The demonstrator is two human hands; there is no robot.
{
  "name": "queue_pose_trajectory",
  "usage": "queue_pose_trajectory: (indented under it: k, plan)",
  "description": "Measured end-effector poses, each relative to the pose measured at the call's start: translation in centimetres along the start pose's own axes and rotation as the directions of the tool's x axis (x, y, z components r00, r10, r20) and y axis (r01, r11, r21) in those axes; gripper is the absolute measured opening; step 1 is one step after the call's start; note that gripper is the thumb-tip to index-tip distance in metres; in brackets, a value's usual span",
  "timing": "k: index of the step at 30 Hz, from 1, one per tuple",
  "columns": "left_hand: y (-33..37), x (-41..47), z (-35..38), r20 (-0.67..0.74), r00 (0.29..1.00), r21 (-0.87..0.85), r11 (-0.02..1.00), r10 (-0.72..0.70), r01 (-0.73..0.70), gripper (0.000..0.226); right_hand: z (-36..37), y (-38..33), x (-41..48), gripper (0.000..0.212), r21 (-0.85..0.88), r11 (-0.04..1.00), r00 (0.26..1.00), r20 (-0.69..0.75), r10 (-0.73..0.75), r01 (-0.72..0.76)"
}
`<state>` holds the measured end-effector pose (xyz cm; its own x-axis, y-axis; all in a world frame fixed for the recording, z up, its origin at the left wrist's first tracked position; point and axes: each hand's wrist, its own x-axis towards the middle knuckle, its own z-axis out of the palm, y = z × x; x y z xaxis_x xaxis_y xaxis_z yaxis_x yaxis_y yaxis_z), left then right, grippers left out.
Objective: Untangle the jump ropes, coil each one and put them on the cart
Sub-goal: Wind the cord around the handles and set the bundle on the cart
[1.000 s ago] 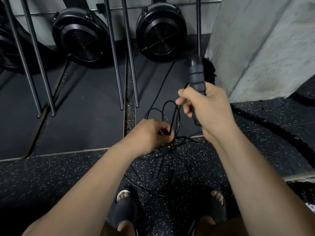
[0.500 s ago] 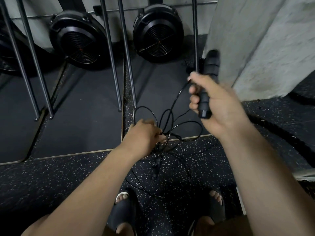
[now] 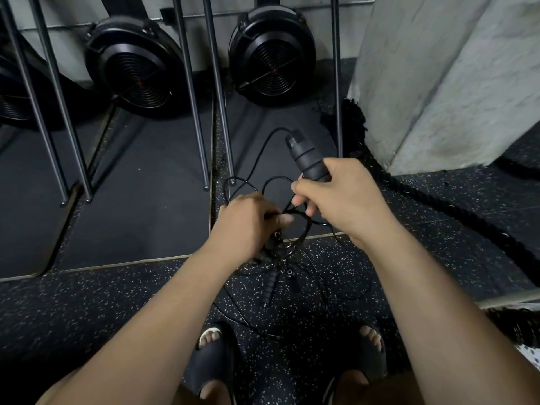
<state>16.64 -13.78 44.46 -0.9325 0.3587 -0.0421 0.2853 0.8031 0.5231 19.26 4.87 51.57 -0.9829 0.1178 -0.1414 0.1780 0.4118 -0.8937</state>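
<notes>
Right grip (image 3: 344,203) clamped round a ridged black handle (image 3: 306,156). The fingers curl about its lower half, and the upper end pokes out above and right of the tangle (image 3: 287,242). Left grip (image 3: 248,226) is closed on the tangle itself, pinching a bunch of thin black cords where they cross. We cannot tell how many ropes are in that bunch.

A cord (image 3: 261,146) leaves the top of the held handle and arcs down and left into the tangle. Open loops stand just above the tangle and slack ones hang below it. A second handle (image 3: 270,285) dangles straight below the tangle, over the speckled floor (image 3: 117,302).

Handling, as we judge it:
- The cords are thin, light and limp, yet springy enough to hold a loop.
- They look smooth, so they should slide past each other while kept loose. A hard pull would likely cinch the crossing.
- The handles are the only stiff, weighty parts, and their ridges give a sure hold.
- Best hold: a handle in one grip, the other pinching close to the crossing.
- The dangling handle may swing and snag.

A thick braided rope (image 3: 438,206) lies well right of the tangle and is not ours. No cart in view.
</notes>
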Motion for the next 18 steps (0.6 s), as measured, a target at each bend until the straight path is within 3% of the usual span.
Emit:
queue_pose_trajectory:
  k: [9, 13, 16, 18]
  plan:
    - [-0.8, 0.3, -0.3, 0.189, 0.944, 0.006, 0.961, -0.271, 0.275, 0.019, -1.8, -2.0, -0.8, 0.008, 0.404, 0.9, 0.983, -0.138, -0.118, 0.164]
    - [-0.5, 0.0, -0.6, 0.222, 0.929, -0.001, 0.953, -0.295, 0.303, 0.033, -2.8, -2.7, -0.9, 0.004, 0.505, 0.832, 0.963, -0.239, -0.121, 0.23]
    - [-0.8, 0.1, -1.0, 0.305, 0.89, 0.128, 0.94, -0.34, 0.316, 0.057, -4.2, -3.0, -0.5, 0.008, 0.615, 0.741, 0.94, -0.337, -0.062, 0.269]
    - [-1.4, 0.0, -1.3, 0.277, 0.898, 0.113, 0.94, -0.341, 0.322, 0.054, -4.8, -3.0, -0.4, 0.011, 0.664, 0.703, 0.945, -0.325, -0.034, 0.254]
